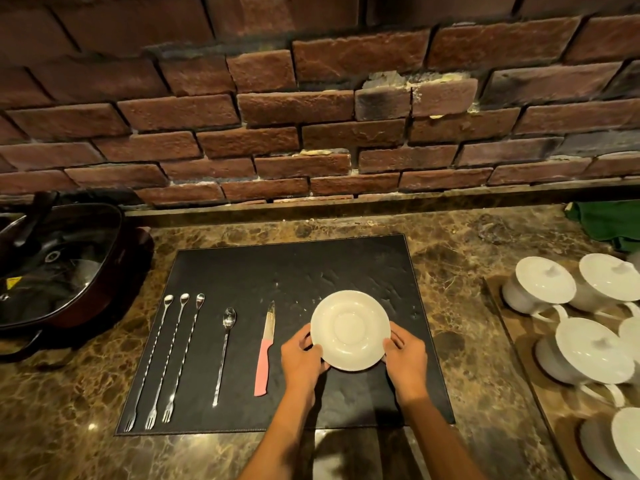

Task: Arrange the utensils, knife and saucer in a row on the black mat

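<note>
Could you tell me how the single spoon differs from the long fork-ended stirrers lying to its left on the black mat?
The single spoon is shorter than the three stirrers. Its bowl is larger and more oval, while theirs are small. Its near end is plain, whereas each stirrer ends in small fork tines. It lies alone, apart from them, while the stirrers lie close together as a group. All are shiny metal with thin handles, bowls pointing toward the wall, on the black mat.

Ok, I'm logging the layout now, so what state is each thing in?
Saucer: upright, held at both edges.
Left hand: gripping saucer.
Right hand: gripping saucer.
Knife: flat on mat.
Spoon: flat on mat.
Three stirrers: flat, side by side.
</note>
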Demonstrator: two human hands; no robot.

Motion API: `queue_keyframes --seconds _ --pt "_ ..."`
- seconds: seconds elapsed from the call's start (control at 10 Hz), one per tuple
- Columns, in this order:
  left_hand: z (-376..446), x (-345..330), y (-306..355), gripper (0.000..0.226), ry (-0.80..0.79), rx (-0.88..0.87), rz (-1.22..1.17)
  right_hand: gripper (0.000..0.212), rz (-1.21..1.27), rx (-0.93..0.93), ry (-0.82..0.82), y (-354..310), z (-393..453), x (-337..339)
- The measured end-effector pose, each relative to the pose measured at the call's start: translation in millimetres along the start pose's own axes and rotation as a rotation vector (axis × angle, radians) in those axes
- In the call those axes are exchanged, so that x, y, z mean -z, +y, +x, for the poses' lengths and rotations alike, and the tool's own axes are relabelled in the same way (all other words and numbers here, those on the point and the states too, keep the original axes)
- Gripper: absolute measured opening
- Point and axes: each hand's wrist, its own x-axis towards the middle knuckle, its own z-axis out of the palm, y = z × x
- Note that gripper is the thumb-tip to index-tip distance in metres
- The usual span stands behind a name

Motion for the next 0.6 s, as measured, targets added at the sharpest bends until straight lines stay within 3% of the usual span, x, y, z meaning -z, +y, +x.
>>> queue_keyframes --seconds 0.2,0.4,0.6 --pt "4 3 -3 0.043 -0.027 -0.018 0.034 0.057 -0.074 0.025 -0.01 -4 -2 1" --pt "0 14 3 0.052 0.005 -0.105 0.259 0.033 -0.172 0.016 0.092 -19 -5 4" --pt "-30 26 50 0.053 -0.004 -0.392 0.398 0.044 -0.186 0.155 0.046 -71 -23 8"
